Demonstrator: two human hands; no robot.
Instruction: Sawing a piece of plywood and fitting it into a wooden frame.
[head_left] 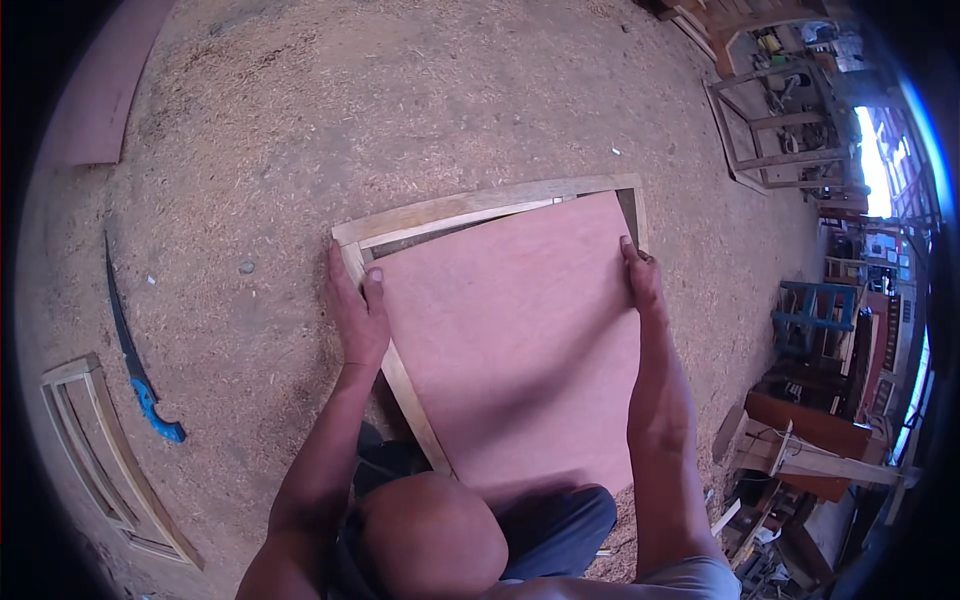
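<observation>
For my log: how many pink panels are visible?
2: one pink panel over the wooden frame, between left hand and right hand; a second panel, upper left. Clutter at right may hide more.

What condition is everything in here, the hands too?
Left hand: across the frame's left side, thumb by the panel's corner; grip unclear.
Right hand: gripping the panel's right edge.
Pink panel: askew over the frame.
Wooden frame: partly covered, gap showing along its far side.
Saw: lying on the ground, untouched.
Smaller frame: on the ground, untouched.
Pinkish sheet: cut off by the view.
Ground: strewn with shavings.
</observation>
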